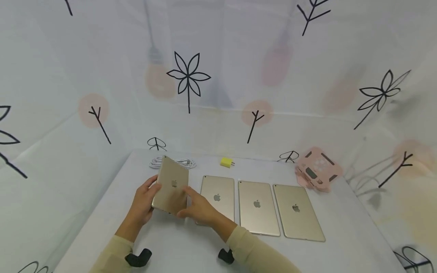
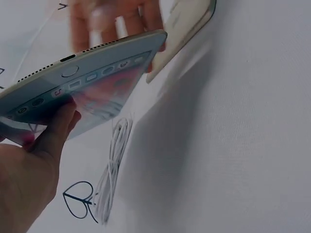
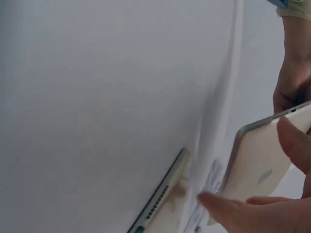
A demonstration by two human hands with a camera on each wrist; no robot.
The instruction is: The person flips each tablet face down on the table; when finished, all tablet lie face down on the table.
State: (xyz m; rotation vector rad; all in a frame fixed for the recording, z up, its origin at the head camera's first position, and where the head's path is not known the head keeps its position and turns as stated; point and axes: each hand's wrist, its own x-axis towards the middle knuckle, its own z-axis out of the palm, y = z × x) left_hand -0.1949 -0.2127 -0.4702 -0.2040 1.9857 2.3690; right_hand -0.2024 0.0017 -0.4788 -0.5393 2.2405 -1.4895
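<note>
My left hand [image 1: 141, 201] grips a gold tablet [image 1: 168, 195] by its left side, holding it tilted above the table. Its gold back with an apple logo faces the head camera. In the left wrist view, the lit screen [image 2: 104, 92] shows a row of app icons and a round home button, and the left thumb lies against it. At the tablet's right edge is my right hand [image 1: 203, 210], fingers extended and spread over the back; whether they touch it is unclear. In the right wrist view, the right hand [image 3: 262, 213] partly covers the tablet's back [image 3: 265, 160].
Three more gold tablets lie face down in a row: left [image 1: 223, 187], middle [image 1: 257, 220] and right [image 1: 300, 218]. Behind are coiled white cables [image 1: 186, 163] and a yellow plug adapter [image 1: 226, 162]. A pink device or holder [image 1: 318, 169] sits at the back right of the white table [image 1: 184, 250].
</note>
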